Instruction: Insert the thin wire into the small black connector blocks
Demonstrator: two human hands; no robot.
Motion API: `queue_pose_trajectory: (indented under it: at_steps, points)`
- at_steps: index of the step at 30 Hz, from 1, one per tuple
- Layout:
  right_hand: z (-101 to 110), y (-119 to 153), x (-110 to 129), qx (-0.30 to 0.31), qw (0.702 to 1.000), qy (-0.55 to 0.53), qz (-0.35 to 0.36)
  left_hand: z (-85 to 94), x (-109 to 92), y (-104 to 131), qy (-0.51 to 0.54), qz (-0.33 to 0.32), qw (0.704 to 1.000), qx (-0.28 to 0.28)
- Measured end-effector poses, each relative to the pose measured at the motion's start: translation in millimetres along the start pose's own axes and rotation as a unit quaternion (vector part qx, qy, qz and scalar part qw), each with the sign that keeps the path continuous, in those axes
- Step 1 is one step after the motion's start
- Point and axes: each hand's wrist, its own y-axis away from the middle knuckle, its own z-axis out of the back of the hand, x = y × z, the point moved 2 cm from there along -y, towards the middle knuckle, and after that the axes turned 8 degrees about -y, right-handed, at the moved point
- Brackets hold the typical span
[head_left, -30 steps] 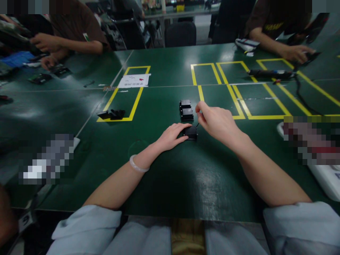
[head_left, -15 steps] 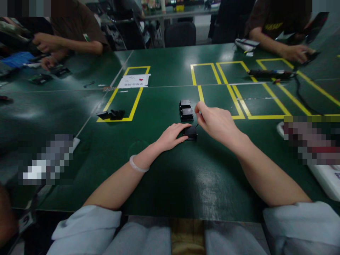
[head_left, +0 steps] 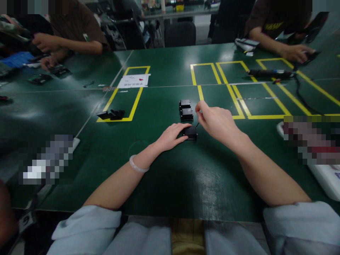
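- Left hand [head_left: 170, 136] reaches in from the left, thumb and forefinger set about the left part of the near black block [head_left: 191, 133], gripping it against the green table [head_left: 164, 191].
- That block sits right at the left hand's fingertips, flat, just nearer the wearer than two more black blocks [head_left: 185, 104] [head_left: 187, 113]; the three make a short row running away from the body. The near block looks almost square, so no clear long axis shows.
- Right hand [head_left: 215, 120] stands beyond and to the right of that block, fingers closed in a pinch on a thin dark rod [head_left: 197, 124].
- This rod slants down and left toward the block's far right corner; whether its tip touches is too small to tell.
- Of the two, the left hand is nearer, being in contact; from the right hand, the block lies leftward and toward the wearer, with the rod bridging the gap.
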Motion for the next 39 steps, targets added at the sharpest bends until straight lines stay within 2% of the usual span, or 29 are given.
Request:
queue_pose_trajectory:
  at_steps: [39]
  points:
    - [-0.4,0.3,0.0,-0.01,1.0,-0.004,0.006,-1.7,2.1,-0.2,-0.005,-0.004,1.0,-0.001]
